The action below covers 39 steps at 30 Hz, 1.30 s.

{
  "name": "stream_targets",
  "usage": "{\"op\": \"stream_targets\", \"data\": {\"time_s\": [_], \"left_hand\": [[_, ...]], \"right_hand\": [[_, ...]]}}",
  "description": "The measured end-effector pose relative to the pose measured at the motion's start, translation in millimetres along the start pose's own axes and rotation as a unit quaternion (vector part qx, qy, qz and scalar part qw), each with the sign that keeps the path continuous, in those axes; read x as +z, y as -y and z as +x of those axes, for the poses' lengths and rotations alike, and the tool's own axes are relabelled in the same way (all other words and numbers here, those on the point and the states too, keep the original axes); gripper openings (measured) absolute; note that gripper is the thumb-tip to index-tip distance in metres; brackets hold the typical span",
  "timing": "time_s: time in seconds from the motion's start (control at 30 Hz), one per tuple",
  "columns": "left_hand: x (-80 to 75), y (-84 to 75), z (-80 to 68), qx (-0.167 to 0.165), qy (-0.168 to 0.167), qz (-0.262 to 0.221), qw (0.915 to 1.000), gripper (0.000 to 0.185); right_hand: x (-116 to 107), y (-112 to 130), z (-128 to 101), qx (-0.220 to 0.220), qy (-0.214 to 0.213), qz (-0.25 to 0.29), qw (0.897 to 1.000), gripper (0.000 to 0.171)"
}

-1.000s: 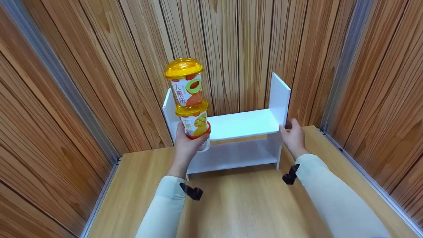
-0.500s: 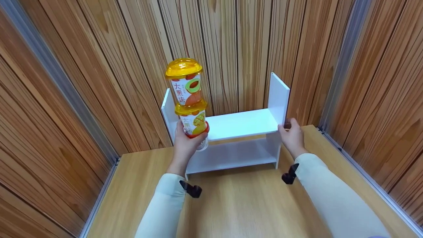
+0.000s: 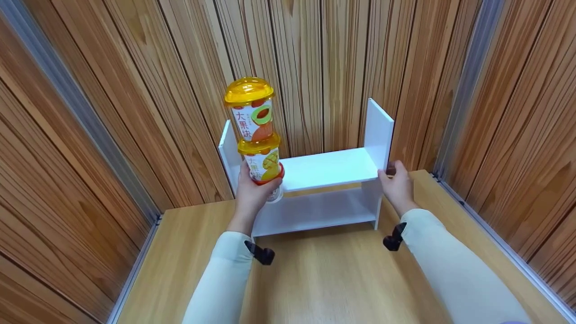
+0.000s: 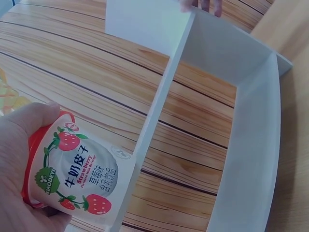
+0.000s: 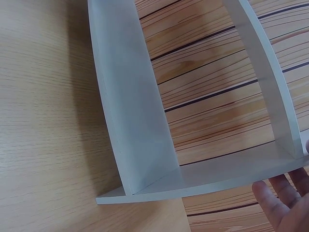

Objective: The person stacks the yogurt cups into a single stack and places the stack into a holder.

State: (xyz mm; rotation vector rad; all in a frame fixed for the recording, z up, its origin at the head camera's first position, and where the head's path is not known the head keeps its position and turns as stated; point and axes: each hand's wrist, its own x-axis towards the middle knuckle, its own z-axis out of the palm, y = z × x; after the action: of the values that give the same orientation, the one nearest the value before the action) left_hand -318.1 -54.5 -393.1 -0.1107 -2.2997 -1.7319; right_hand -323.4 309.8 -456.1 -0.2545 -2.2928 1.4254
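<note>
My left hand [image 3: 253,194] grips a white strawberry milk drink cup [image 4: 86,176] with a red rim. On it stand two fruit cups, one above the other: a mango-labelled cup [image 3: 266,165] and a melon-labelled cup [image 3: 256,120] topped by a domed yellow lid [image 3: 249,90]. This stack is upright in front of the left part of a small white two-tier shelf [image 3: 330,168], overlapping its upper board in the head view. At the shelf's right side panel [image 3: 378,132], my right hand [image 3: 398,185] pinches the edge, thumb in front and fingers on the outer face.
The shelf stands on a wooden table [image 3: 315,279] near a wood-panelled back wall [image 3: 306,54]. Panelled side walls [image 3: 58,180] with metal corner strips flank the table. The lower board [image 3: 315,211] of the shelf sits just above the tabletop.
My left hand has risen very slightly with the stacked cups. The right hand stays at the shelf's side panel, and the shelf looks still.
</note>
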Motion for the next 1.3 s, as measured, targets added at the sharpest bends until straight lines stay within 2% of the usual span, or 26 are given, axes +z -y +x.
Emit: {"op": "stream_targets", "data": {"time_s": [0.43, 0.6, 0.83, 1.03, 1.3], "left_hand": [[7.1, -3.4, 9.1, 0.006, 0.010, -0.022, 0.9997, 0.093], [11.8, -2.0, 14.2, -0.005, 0.022, -0.038, 0.9990, 0.093], [18.0, 1.8, 18.0, -0.005, 0.011, -0.056, 0.9984, 0.097], [21.3, 2.9, 19.7, -0.025, 0.004, -0.062, 0.9977, 0.099], [22.0, 3.1, 20.9, -0.048, 0.006, -0.043, 0.9979, 0.100]], "right_hand": [[-1, 1, -3, 0.007, 0.001, 0.001, 1.000, 0.046], [-1, -1, -4, 0.010, 0.003, -0.003, 1.000, 0.047], [-1, -2, -5, 0.003, 0.001, -0.011, 1.000, 0.046], [-1, -2, -5, 0.005, 0.008, -0.013, 1.000, 0.048], [1, 0, -4, -0.004, 0.010, -0.013, 1.000, 0.042]]}}
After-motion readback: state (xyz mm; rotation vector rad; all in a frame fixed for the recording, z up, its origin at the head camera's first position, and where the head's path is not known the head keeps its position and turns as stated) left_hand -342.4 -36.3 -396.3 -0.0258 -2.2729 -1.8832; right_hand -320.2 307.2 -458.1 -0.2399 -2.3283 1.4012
